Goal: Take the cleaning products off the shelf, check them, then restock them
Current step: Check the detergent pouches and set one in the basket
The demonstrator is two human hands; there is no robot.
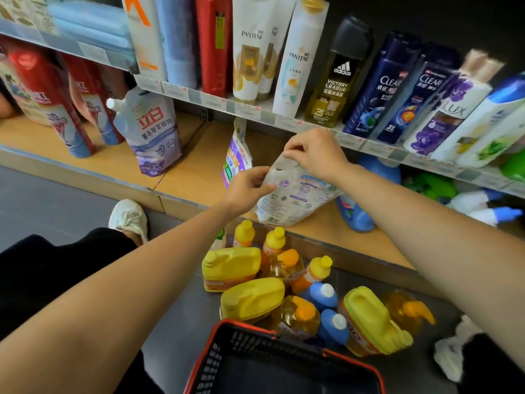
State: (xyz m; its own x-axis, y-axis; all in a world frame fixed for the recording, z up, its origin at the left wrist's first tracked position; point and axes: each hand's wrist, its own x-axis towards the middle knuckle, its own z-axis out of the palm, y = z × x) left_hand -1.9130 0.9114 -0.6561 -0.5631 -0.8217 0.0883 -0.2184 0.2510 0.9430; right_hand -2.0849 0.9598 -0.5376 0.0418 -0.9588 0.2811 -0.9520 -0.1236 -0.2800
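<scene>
A white refill pouch [295,194] with small print and a barcode stands tilted on the bottom wooden shelf [181,177], its back facing me. My right hand [315,152] pinches the pouch's top edge. My left hand [247,186] grips its left side. Behind it a second pouch [235,157] stands edge-on. A purple lavender pouch [150,132] with a white cap stands further left. On the floor lie several yellow jugs [252,298], orange-capped bottles [295,314] and blue bottles [332,325].
A black shopping basket with a red rim [287,339] sits at the bottom centre. The upper shelf holds shampoo bottles [397,89]. Blue bottles [355,214] and green ones [431,186] are at the shelf's right. My white shoe [129,217] rests on the grey floor.
</scene>
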